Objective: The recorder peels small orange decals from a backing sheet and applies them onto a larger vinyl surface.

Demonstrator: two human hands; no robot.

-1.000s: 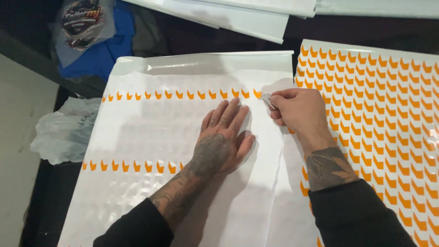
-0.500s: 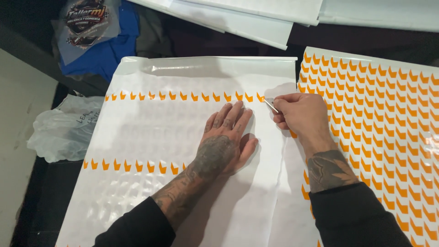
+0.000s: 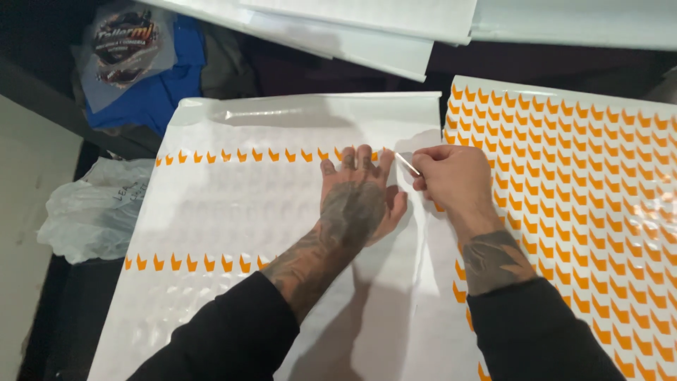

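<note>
My left hand [image 3: 360,204] lies flat, palm down, on a large white backing sheet [image 3: 233,212] with two rows of small orange arrow-shaped stickers [image 3: 240,155]. Its fingertips reach the upper row's right end. My right hand [image 3: 451,180] is closed on a thin metal pointed tool [image 3: 407,164], whose tip sits just right of my left fingertips at the sheet's right edge. A second sheet [image 3: 585,197], fully covered in orange arrow stickers, lies under my right wrist and stretches to the right.
White sheets [image 3: 367,28] are stacked at the back. At the far left a blue garment [image 3: 151,92] with a clear printed bag [image 3: 127,42] on it and a crumpled plastic bag [image 3: 92,212] lie on the dark table.
Both hands have shifted slightly up the sheet toward the upper sticker row. The tool tip stays close to my left fingertips.
</note>
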